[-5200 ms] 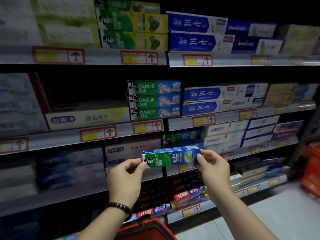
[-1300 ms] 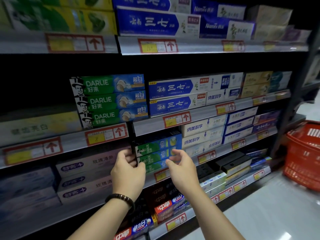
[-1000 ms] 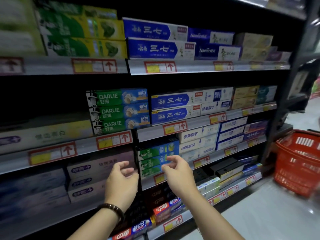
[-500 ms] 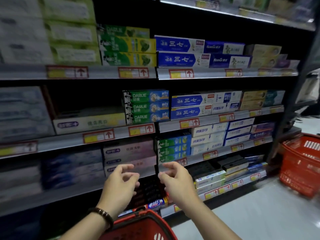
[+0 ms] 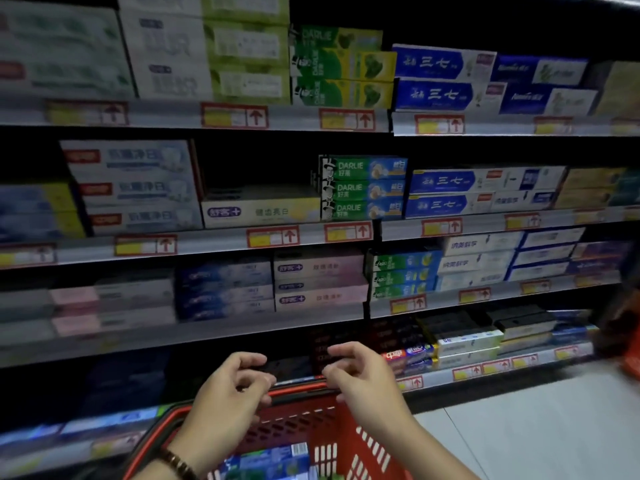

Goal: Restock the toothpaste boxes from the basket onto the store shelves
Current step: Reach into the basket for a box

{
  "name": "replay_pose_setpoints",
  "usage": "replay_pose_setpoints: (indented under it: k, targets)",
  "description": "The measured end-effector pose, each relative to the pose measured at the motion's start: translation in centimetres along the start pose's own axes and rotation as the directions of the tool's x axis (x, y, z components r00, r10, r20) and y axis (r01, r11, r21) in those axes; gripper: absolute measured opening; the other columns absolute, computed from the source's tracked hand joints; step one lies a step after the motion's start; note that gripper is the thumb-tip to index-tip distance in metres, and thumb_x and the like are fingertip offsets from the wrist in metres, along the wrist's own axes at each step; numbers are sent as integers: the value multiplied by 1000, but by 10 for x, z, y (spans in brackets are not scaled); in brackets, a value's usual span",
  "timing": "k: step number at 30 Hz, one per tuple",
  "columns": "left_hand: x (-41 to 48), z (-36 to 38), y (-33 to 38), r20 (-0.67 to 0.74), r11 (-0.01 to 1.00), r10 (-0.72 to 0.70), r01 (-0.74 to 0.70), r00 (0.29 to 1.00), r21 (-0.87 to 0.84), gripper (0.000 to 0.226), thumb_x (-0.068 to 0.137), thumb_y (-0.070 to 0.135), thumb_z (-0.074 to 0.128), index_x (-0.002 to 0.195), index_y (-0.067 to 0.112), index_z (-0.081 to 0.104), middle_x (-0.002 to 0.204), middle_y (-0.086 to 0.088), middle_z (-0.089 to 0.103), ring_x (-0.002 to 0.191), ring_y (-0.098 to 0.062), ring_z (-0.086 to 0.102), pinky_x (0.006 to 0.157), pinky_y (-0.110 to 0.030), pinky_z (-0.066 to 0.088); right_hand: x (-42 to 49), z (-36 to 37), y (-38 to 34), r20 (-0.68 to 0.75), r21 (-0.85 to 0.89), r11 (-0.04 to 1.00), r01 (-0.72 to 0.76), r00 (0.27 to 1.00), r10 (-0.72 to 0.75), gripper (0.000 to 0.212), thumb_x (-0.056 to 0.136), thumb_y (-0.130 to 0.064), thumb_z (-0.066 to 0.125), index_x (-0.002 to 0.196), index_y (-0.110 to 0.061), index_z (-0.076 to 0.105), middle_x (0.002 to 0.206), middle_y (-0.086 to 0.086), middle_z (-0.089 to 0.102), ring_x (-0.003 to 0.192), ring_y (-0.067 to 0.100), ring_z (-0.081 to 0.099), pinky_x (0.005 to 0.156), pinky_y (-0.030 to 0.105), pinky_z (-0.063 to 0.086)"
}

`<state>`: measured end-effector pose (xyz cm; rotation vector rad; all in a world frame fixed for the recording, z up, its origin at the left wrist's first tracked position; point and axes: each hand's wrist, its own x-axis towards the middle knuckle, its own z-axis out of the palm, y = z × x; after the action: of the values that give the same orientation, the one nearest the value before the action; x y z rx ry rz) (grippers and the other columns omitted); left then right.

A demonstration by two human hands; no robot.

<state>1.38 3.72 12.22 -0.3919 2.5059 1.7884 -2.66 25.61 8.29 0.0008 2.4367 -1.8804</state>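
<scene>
From the head camera, the person's left hand (image 5: 225, 400) and right hand (image 5: 363, 386) are hovering side by side above the far rim of a red perforated plastic shopping basket (image 5: 346, 441). Both hands are holding nothing; the fingers are hanging loosely curled, with thumbs and forefingers apart. A dark beaded bracelet (image 5: 175, 462) is sitting on the left wrist, half cut off by the bottom edge.

Inside the basket, blue-and-green toothpaste boxes (image 5: 273, 460) are lying flat. Only their upper ends are showing, since the frame is cutting off the rest, and the print is too blurred to read. How many are lying there I cannot tell.

Beyond the hands, grey metal store shelves (image 5: 207, 242) are running across the whole picture, carrying red-and-yellow price labels (image 5: 348, 232). A stack of green-and-blue Darlie cartons (image 5: 363, 187) is standing on the second shelf from the top. A similar stack of green-and-blue boxes (image 5: 403, 277) is resting one shelf lower, just right of pale pink cartons (image 5: 320, 282).

The left part of the shelving is smearing into blur. The bottom shelves behind the hands are sitting in deep shadow. At the right edge a reddish blurred shape (image 5: 628, 344) is showing, too indistinct to identify, beside the pale tiled floor (image 5: 536, 427).
</scene>
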Motion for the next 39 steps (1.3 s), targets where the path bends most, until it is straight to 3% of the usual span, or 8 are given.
replay_pose_setpoints:
  k: [5,8,11,16,26,39]
  targets:
    - [1,-16,-22,-15,999,-34,34,999,1,13,103,18,61,114,26,61,98,0,78,88,-18,75,79,-43,62,1,18,11,48,18,1000,-3,999,3,20,97,-23,74,114,-31,69,93,6,76,92,22,76,87,50,63]
    - [2,-19,-34,-35,999,-34,34,999,-10,13,104,16,59,113,25,60,100,-2,78,88,-20,76,78,-42,62,2,23,17,65,50,998,-24,998,20,20,96,-17,74,114,-24,70,96,16,74,94,32,75,77,42,62]
    - [5,-22,-47,-32,998,-49,48,998,-27,13,103,16,61,113,25,60,100,-1,79,85,-18,76,71,-39,61,2,26,22,94,70,995,-66,994,59,20,98,-12,72,116,-19,69,103,22,74,92,30,76,69,34,59]
    - [12,-24,-71,-19,992,-105,104,994,-68,14,102,15,63,115,20,61,98,-2,79,83,-24,76,64,-36,56,2,30,31,133,57,991,-120,985,112,21,98,-12,72,117,-18,69,101,14,79,86,21,77,70,33,60]
    - [7,-21,-101,40,989,-137,139,990,-53,15,102,16,63,116,20,61,100,-2,79,83,-23,75,67,-37,56,-4,35,39,200,37,986,-165,968,154,18,100,-12,71,118,-11,70,99,11,81,83,20,75,67,31,59]
    - [-4,-3,-125,107,977,-146,127,983,169,16,99,27,69,113,24,63,98,-4,76,84,-19,76,72,-43,63,-17,51,62,315,-83,972,-219,920,234,15,97,-12,74,112,-12,72,98,9,80,79,19,74,66,34,56]
